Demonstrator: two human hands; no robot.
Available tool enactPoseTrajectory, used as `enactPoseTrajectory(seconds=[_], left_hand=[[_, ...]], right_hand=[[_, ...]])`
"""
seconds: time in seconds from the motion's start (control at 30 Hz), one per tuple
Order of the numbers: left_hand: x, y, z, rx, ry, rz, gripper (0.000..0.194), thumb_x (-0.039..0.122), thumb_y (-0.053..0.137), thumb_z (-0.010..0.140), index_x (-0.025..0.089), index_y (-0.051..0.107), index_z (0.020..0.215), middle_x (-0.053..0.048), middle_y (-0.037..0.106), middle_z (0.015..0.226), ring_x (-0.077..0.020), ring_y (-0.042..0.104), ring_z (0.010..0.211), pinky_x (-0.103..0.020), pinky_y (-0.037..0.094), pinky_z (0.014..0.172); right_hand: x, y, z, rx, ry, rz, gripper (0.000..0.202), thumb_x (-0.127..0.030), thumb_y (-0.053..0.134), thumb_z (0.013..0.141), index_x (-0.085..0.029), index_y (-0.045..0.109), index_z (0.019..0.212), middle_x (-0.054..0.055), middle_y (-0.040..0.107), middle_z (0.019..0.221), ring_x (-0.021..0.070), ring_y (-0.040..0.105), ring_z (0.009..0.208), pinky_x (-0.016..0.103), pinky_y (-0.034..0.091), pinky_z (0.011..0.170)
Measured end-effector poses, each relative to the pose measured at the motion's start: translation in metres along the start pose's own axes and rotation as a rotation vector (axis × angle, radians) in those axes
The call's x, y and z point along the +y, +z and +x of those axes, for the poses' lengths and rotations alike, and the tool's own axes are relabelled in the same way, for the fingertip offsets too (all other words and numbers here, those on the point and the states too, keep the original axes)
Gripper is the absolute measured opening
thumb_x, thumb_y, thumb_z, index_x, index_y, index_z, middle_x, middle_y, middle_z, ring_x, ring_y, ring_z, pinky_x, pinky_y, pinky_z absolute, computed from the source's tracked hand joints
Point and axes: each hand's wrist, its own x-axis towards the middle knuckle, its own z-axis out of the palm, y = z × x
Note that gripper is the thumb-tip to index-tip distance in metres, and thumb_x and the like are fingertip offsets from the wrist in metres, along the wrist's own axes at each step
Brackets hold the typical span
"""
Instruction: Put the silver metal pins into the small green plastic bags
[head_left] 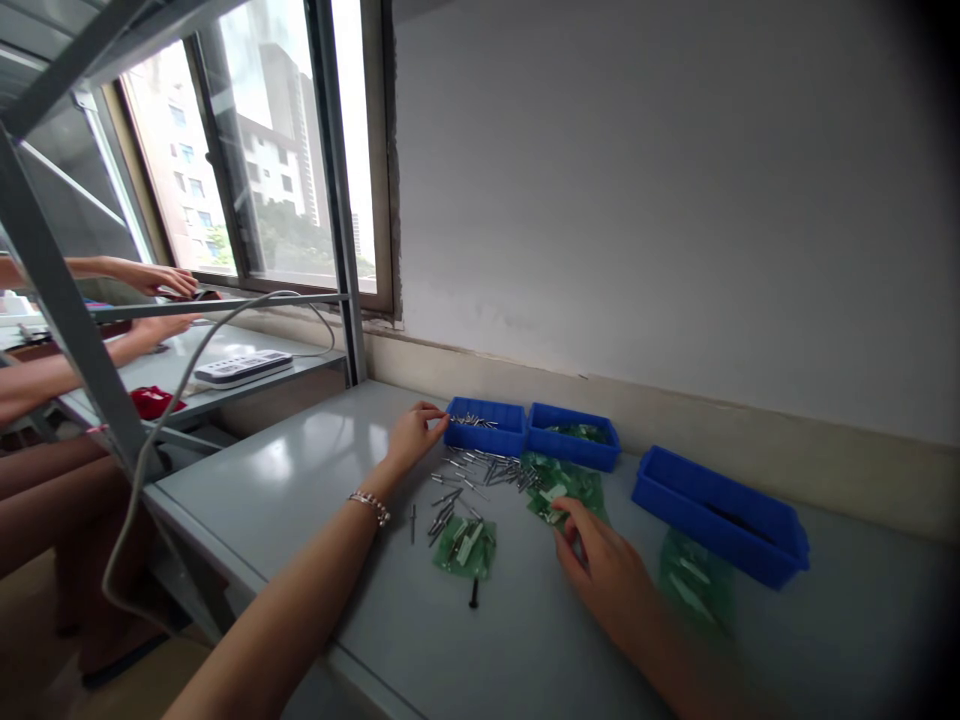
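Note:
My left hand (413,437) has its fingers closed on the left end of a blue bin (501,440) that holds small metal pins. Fingertips of my right hand (596,555) pinch a green plastic bag (585,487) with a white label. Loose metal pins (491,468) are scattered between my hands, some against that bag. Nearer to me lies a smaller green bag (466,547) with a white label and metal parts inside, and a black screw (474,593) sits just below it.
A second blue bin (574,436) holds green bags. Farther right stands a long blue bin (720,515) with dark contents, a green bag (694,583) before it. At the left are a metal frame post (71,300), a cable, a power strip (244,368) and another person's hands.

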Motion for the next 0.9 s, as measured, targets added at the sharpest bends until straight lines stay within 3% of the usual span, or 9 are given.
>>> enactPoseTrajectory(seconds=[0.37, 0.5, 0.57, 0.67, 0.73, 0.9], left_hand=[[0.001, 0.001, -0.001, -0.062, 0.027, 0.066, 0.030, 0.039, 0.046, 0.077, 0.020, 0.066, 0.087, -0.005, 0.056, 0.093, -0.0075, 0.046, 0.053, -0.024, 0.037, 0.060], [0.013, -0.008, 0.003, -0.065, 0.071, 0.065, 0.024, 0.032, 0.050, 0.074, 0.021, 0.065, 0.090, -0.004, 0.054, 0.092, -0.0071, 0.045, 0.053, -0.023, 0.038, 0.061], [0.025, -0.016, 0.003, -0.188, 0.124, 0.024, 0.019, 0.027, 0.055, 0.071, 0.020, 0.065, 0.085, -0.003, 0.056, 0.085, -0.0079, 0.045, 0.054, -0.022, 0.037, 0.059], [0.043, -0.023, -0.002, -0.560, 0.257, -0.097, 0.017, 0.028, 0.060, 0.068, 0.019, 0.065, 0.081, -0.002, 0.058, 0.074, -0.0102, 0.047, 0.057, -0.020, 0.036, 0.055], [0.051, -0.020, -0.009, -0.719, 0.320, -0.099, 0.019, 0.026, 0.063, 0.065, 0.019, 0.065, 0.082, -0.002, 0.059, 0.078, -0.0106, 0.048, 0.061, -0.020, 0.036, 0.056], [0.051, -0.003, -0.020, -0.846, 0.321, -0.007, 0.014, 0.014, 0.065, 0.062, 0.016, 0.063, 0.076, -0.002, 0.059, 0.074, -0.0120, 0.050, 0.069, -0.019, 0.036, 0.061]], right_hand=[[-0.002, -0.005, 0.001, -0.071, 0.011, 0.015, 0.028, -0.024, 0.032, 0.080, -0.019, 0.050, 0.100, 0.004, 0.057, 0.082, 0.0138, 0.053, 0.059, 0.023, 0.042, 0.049], [-0.002, -0.004, 0.001, -0.072, 0.021, 0.018, 0.028, -0.023, 0.032, 0.080, -0.019, 0.050, 0.100, 0.005, 0.057, 0.084, 0.0137, 0.053, 0.060, 0.023, 0.042, 0.050], [-0.002, -0.003, 0.001, -0.072, 0.025, 0.015, 0.027, -0.023, 0.032, 0.080, -0.019, 0.051, 0.100, 0.004, 0.057, 0.083, 0.0139, 0.054, 0.060, 0.022, 0.041, 0.050], [-0.001, -0.002, 0.000, -0.064, 0.021, 0.016, 0.026, -0.022, 0.033, 0.080, -0.019, 0.051, 0.100, 0.004, 0.057, 0.083, 0.0142, 0.054, 0.062, 0.022, 0.041, 0.049], [0.000, -0.002, 0.000, -0.068, 0.013, 0.022, 0.027, -0.021, 0.033, 0.081, -0.020, 0.050, 0.101, 0.004, 0.057, 0.084, 0.0138, 0.054, 0.061, 0.022, 0.040, 0.049], [0.000, -0.001, 0.000, -0.075, 0.015, 0.027, 0.027, -0.021, 0.034, 0.081, -0.019, 0.050, 0.102, 0.005, 0.057, 0.084, 0.0135, 0.053, 0.058, 0.022, 0.039, 0.047]])
